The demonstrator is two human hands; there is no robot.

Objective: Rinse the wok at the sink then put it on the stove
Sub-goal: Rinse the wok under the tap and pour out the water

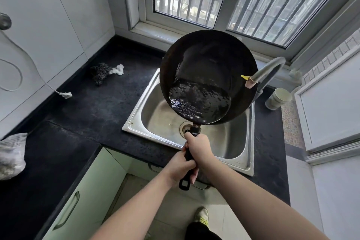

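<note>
A black wok (208,64) hangs over the steel sink (229,142), tilted toward me with water pooled in its lower part. Both hands grip its black handle. My right hand (198,148) holds the handle close to the pan; my left hand (180,167) holds it lower down, near the handle's looped end. The grey tap (269,72) arches in from the right, its spout at the wok's right rim. No stove is in view.
Dark countertop (93,107) surrounds the sink. A steel scourer with a white rag (106,72) lies at the left back, a plug and cord (65,94) near the wall, a bag (11,154) at far left, a white cup (278,98) right of the tap.
</note>
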